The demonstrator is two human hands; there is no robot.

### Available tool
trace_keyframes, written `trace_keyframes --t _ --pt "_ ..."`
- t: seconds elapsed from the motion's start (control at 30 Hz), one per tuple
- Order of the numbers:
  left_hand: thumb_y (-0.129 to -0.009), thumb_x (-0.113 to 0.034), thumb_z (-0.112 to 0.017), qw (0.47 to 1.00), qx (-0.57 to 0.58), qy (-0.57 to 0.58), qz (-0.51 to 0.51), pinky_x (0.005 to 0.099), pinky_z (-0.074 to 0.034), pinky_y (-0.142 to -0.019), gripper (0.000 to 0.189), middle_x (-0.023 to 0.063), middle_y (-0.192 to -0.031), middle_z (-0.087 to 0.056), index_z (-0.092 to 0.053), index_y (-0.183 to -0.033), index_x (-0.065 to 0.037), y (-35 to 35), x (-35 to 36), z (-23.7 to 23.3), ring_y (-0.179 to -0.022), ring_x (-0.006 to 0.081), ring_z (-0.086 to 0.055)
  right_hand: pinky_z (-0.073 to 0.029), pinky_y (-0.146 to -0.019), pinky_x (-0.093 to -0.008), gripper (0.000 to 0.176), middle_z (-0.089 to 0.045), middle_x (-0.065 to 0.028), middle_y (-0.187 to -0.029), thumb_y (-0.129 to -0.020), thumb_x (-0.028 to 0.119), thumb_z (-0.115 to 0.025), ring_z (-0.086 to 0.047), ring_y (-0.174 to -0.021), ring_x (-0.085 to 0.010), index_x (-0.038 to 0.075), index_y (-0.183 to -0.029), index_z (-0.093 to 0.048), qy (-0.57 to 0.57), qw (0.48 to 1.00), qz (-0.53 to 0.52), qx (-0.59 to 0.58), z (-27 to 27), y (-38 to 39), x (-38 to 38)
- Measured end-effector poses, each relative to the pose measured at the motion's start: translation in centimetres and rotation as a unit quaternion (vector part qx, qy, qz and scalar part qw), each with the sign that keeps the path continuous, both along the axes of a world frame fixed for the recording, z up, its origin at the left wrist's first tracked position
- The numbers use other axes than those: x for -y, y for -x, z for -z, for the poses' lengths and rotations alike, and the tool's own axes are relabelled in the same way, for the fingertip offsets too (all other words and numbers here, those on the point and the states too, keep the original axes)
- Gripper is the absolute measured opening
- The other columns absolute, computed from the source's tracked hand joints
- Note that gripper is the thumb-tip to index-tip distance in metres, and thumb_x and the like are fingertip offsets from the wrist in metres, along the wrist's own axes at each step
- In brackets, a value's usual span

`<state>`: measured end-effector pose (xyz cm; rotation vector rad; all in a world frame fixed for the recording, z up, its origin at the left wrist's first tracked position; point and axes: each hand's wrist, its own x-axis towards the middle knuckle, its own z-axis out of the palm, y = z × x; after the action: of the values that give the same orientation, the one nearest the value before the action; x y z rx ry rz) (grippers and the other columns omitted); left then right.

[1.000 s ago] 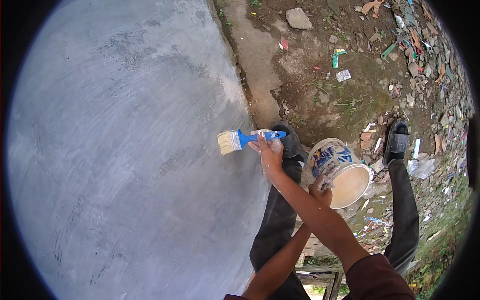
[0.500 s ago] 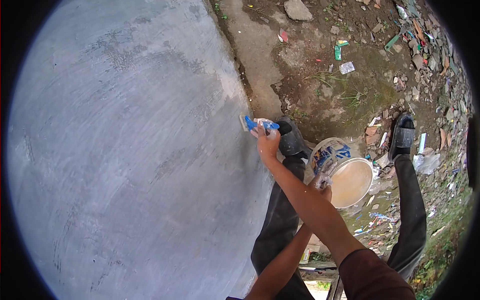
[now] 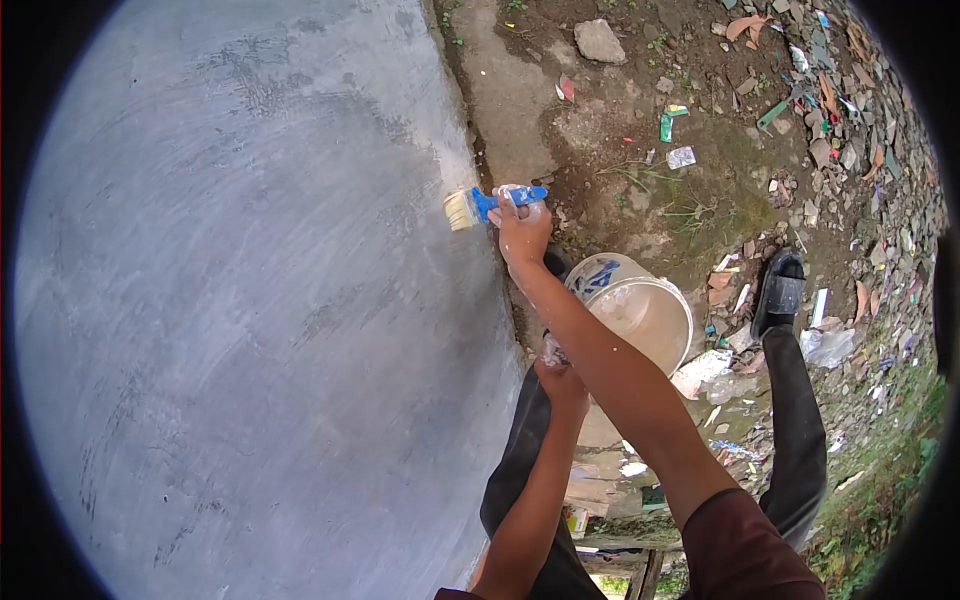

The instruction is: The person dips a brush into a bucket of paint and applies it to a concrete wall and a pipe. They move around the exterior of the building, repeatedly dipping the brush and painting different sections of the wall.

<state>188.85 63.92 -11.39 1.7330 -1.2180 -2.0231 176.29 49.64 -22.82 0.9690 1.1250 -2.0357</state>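
Note:
My right hand (image 3: 520,228) grips the blue handle of a paintbrush (image 3: 480,205); its pale bristles touch the lower part of the grey plastered wall (image 3: 250,300), close to the ground. My left hand (image 3: 560,375) holds a white paint bucket (image 3: 632,305) with blue print by its rim, below my right forearm. The bucket holds pale, cream-coloured paint. My legs in dark trousers hang below, one dark shoe (image 3: 780,292) visible at the right.
A narrow concrete strip (image 3: 510,110) runs along the wall's foot. Beyond it lies bare dirt strewn with stones, a large rock (image 3: 598,40), broken tiles and scraps of litter (image 3: 680,155). Wooden ladder rungs (image 3: 620,540) show under my legs.
My right hand moved the brush up the frame along the wall's base, bristles now turned into view. The bucket shifted left and up with my left hand.

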Motion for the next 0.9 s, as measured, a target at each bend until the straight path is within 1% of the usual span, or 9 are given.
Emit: trace_keyframes --t 0.07,0.17,0.27,0.47,0.5,0.53,0.57,0.63,0.9 --pt "-0.081 0.003 -0.061 1.000 0.010 0.018 0.015 0.0259 -0.052 -0.067 0.030 0.0057 -0.096 -0.063 -0.054 -0.109 -0.001 0.1 -0.1 0.0 -0.080 0.0138 -0.063 -0.059 -0.069 -0.0307 0.013 -0.065 -0.0134 -0.097 -0.089 0.003 -0.058 -0.066 -0.077 -0.0195 -0.004 -0.100 -0.059 -0.270 0.953 -0.121 -0.063 6.2 -2.3 1.9" --pt "-0.081 0.005 -0.062 1.000 -0.014 0.020 -0.019 0.0251 -0.051 -0.064 0.021 0.0052 -0.091 -0.064 -0.057 -0.100 -0.001 -0.2 0.0 0.2 -0.076 0.0112 -0.062 -0.059 -0.066 -0.0288 0.010 -0.066 -0.0129 -0.093 -0.088 0.002 -0.059 -0.065 -0.073 -0.0181 -0.004 -0.095 -0.062 -0.327 0.933 -0.141 -0.044 5.9 -1.3 1.1" --pt "-0.081 0.002 -0.064 0.999 0.003 0.024 0.026 0.0241 -0.050 -0.064 0.018 0.0037 -0.087 -0.063 -0.058 -0.099 -0.002 -1.5 0.0 0.6 -0.074 0.0105 -0.061 -0.059 -0.068 -0.0285 0.011 -0.065 -0.0131 -0.089 -0.088 0.001 -0.059 -0.065 -0.072 -0.0176 -0.008 -0.094 -0.061 -0.239 0.958 -0.159 -0.030 3.2 -2.4 1.2" --pt "-0.088 -0.006 -0.057 0.980 0.031 -0.052 -0.189 0.0247 -0.050 -0.065 0.018 0.0047 -0.094 -0.061 -0.054 -0.105 -0.003 -6.7 -1.3 3.9 -0.079 0.0103 -0.060 -0.060 -0.070 -0.0322 0.017 -0.064 -0.0144 -0.098 -0.091 0.003 -0.057 -0.065 -0.082 -0.0193 -0.009 -0.102 -0.056 -0.004 0.999 -0.029 -0.023 -9.0 -2.3 -2.1" --pt "-0.088 -0.007 -0.058 0.972 0.167 0.146 0.082 0.0251 -0.050 -0.066 0.020 0.0049 -0.097 -0.060 -0.052 -0.107 -0.003 -9.2 -1.3 5.5 -0.080 0.0106 -0.060 -0.060 -0.069 -0.0324 0.018 -0.064 -0.0146 -0.100 -0.091 0.004 -0.056 -0.065 -0.082 -0.0195 -0.008 -0.104 -0.055 0.051 0.998 -0.019 -0.011 -9.7 -2.0 -2.7" --pt "-0.089 -0.008 -0.058 0.836 0.281 0.324 0.344 0.0255 -0.050 -0.066 0.022 0.0052 -0.100 -0.060 -0.051 -0.109 -0.003 -8.7 -0.9 5.4 -0.082 0.0109 -0.060 -0.060 -0.069 -0.0324 0.018 -0.064 -0.0146 -0.100 -0.091 0.004 -0.056 -0.065 -0.082 -0.0195 -0.008 -0.104 -0.055 0.050 0.998 -0.020 -0.013 -9.4 -1.7 -3.1" --pt "-0.089 -0.008 -0.058 0.836 0.280 0.322 0.344 0.0255 -0.050 -0.066 0.022 0.0052 -0.100 -0.060 -0.051 -0.109 -0.003 -8.3 -0.9 5.1 -0.082 0.0109 -0.060 -0.060 -0.069 -0.0324 0.017 -0.064 -0.0148 -0.100 -0.091 0.004 -0.056 -0.065 -0.082 -0.0198 -0.007 -0.105 -0.054 0.040 0.999 -0.017 -0.021 -8.9 -1.3 -3.4" --pt "-0.083 -0.006 -0.063 0.995 0.089 0.003 0.034 0.0259 -0.050 -0.067 0.018 0.0014 -0.083 -0.058 -0.054 -0.098 -0.002 -1.7 0.5 1.1 -0.074 0.0106 -0.059 -0.060 -0.069 -0.0323 0.017 -0.064 -0.0151 -0.101 -0.091 0.004 -0.056 -0.065 -0.082 -0.0201 -0.007 -0.105 -0.054 0.031 0.999 -0.012 -0.031 -7.0 -0.7 -2.9" --pt "-0.080 0.003 -0.064 0.999 0.009 0.009 0.037 0.0243 -0.049 -0.063 0.018 0.0030 -0.085 -0.063 -0.056 -0.095 -0.002 -0.7 0.8 1.4 -0.072 0.0100 -0.060 -0.054 -0.058 -0.0333 0.028 -0.063 -0.0228 -0.091 -0.085 0.015 -0.066 -0.068 -0.078 -0.0245 -0.011 -0.094 -0.058 -0.329 0.938 -0.097 -0.047 10.8 -2.2 3.0"
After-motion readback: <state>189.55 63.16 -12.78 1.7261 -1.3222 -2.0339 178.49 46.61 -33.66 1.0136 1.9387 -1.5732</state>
